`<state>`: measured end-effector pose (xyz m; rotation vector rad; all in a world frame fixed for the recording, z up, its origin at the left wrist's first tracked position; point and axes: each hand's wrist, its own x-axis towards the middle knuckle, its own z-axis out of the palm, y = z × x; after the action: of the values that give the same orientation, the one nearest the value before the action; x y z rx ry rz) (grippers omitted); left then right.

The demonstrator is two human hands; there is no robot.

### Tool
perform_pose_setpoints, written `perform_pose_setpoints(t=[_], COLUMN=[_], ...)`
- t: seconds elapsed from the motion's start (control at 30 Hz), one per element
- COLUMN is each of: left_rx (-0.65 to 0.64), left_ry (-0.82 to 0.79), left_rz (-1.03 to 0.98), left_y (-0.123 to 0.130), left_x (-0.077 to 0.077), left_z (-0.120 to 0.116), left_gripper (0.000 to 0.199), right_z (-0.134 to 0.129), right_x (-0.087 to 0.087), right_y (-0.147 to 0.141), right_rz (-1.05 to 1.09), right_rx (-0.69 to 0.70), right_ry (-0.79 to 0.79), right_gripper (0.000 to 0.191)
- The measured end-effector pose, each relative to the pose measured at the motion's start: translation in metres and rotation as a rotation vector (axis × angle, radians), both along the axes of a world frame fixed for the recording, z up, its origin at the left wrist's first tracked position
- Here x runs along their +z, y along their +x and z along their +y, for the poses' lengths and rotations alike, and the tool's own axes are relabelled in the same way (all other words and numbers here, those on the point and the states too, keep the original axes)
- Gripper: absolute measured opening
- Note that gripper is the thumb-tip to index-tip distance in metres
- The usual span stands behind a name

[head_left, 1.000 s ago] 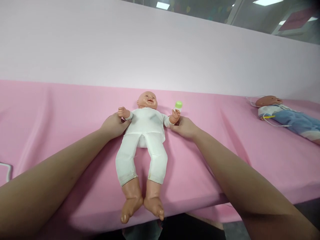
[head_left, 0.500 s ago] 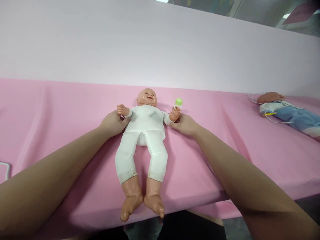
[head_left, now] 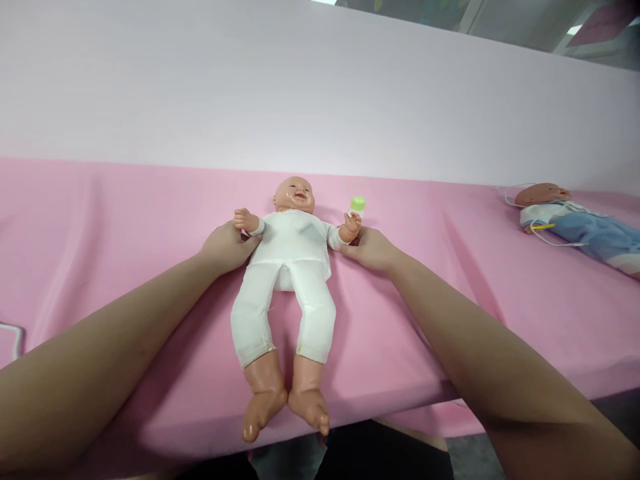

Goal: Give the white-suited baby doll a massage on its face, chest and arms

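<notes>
A bald baby doll point(head_left: 293, 240) in a white top and white trousers lies face up on the pink cloth, its bare feet towards me at the front edge. My left hand point(head_left: 227, 248) is at the doll's arm on the left of the view, thumb against the sleeve and side. On the other side my right hand point(head_left: 369, 249) touches the doll's other arm, its thumb by the sleeve. The doll's forearms partly hide the fingers of both hands. Just behind the doll's right-side hand stands a small white bottle with a green cap point(head_left: 358, 203).
A second doll point(head_left: 583, 223) in blue and white clothes lies at the far right, with thin white cords and a yellow piece on it. The pink-covered table point(head_left: 165, 200) meets a pale wall. A white bent object point(head_left: 19, 340) shows at the left edge.
</notes>
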<state>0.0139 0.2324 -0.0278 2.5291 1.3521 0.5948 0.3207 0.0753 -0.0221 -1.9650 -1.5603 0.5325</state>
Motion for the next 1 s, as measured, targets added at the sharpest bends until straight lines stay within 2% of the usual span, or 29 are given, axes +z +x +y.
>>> perform_pose_setpoints(t=[1.0], left_rx=[0.006], left_ry=[-0.008], left_rz=[0.007], left_y=[0.0001], left_x=[0.0013], left_z=[-0.0009], left_gripper=[0.033], right_z=[-0.0003], right_x=[0.0008], right_y=[-0.0009], right_rz=[0.001], right_rx=[-0.003], right_ry=[-0.005], right_gripper=[0.035])
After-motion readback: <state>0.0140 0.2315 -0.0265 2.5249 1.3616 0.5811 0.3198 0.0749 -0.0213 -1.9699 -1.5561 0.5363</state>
